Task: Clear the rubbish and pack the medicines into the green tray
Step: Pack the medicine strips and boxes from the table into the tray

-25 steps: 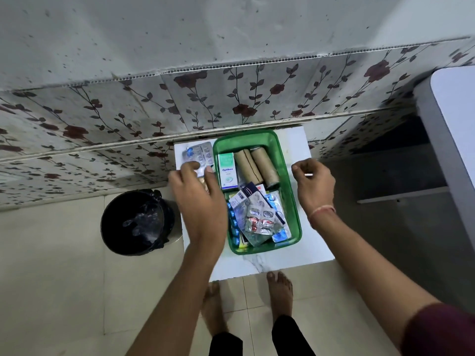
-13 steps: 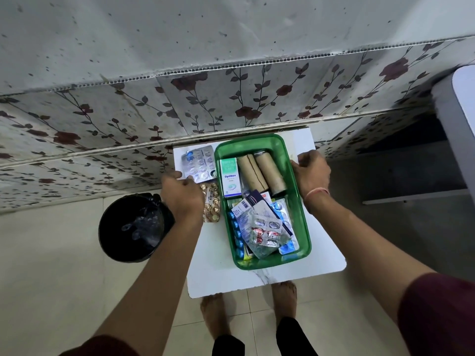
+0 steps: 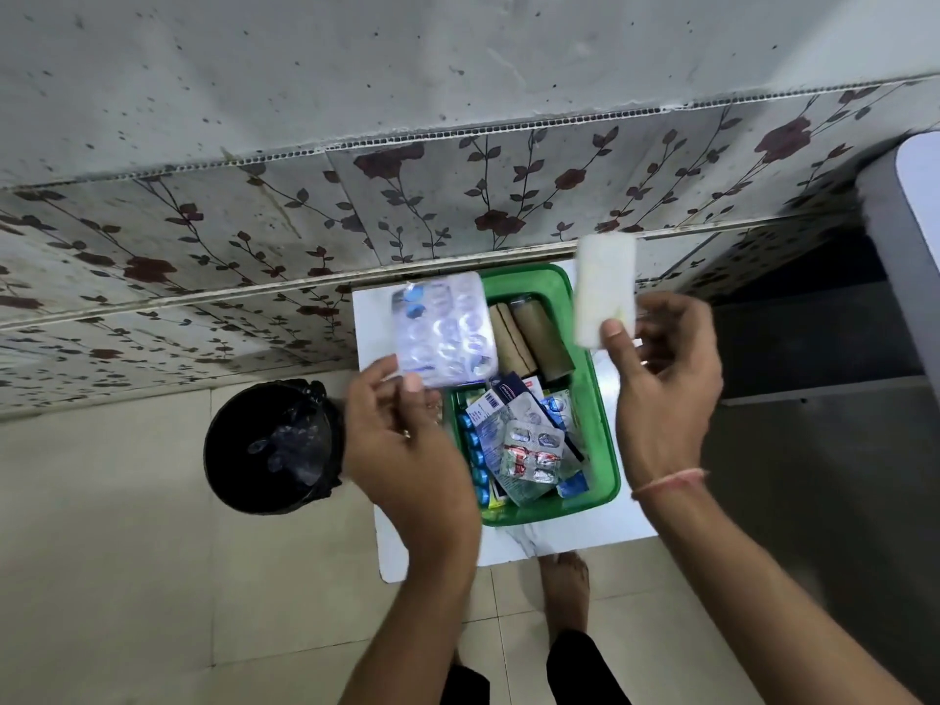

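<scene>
Our left hand [image 3: 407,440] and its blister sheet [image 3: 443,333] cover the near-left of the green tray [image 3: 600,440], and motion blurs the sheet's print. We cannot read the pale strip [image 3: 605,290] in our right hand [image 3: 661,394]. The worktop [image 3: 600,526] hides one foot.

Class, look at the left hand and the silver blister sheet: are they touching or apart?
Touching. The head view shows the left hand pinching the silver blister sheet by its lower edge, thumb pressed on its face, lifted above the green tray.
</scene>
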